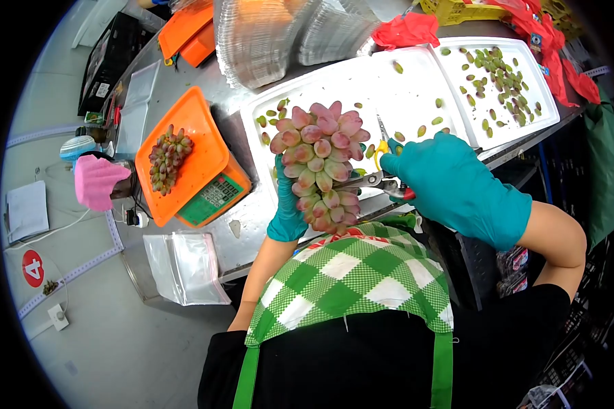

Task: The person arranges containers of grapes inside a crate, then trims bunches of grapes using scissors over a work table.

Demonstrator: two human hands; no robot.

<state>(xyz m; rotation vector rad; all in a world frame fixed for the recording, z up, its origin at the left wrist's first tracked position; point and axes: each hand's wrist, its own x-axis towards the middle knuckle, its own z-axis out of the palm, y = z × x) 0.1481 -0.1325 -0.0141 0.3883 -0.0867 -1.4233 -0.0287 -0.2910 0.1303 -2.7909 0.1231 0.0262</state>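
Note:
A large bunch of pink and green grapes (320,146) is held up by my left hand (288,204), gloved in teal, at its left side; most of that hand's fingers are hidden behind the fruit. My right hand (443,180), also in a teal glove, is wrapped round red-handled pruning shears (368,181), whose blades reach the lower right side of the bunch. Yellow-handled scissors (381,146) are at the fingers of the same hand, tips pointing away. Beneath lies a white tray (361,75) with loose grapes.
An orange-topped scale (211,198) bearing a small bunch (170,159) stands left. Behind are stacked clear containers (252,44). A second white tray (450,65) with many loose grapes is at the right. Plastic bags (184,268) lie at the table's front left.

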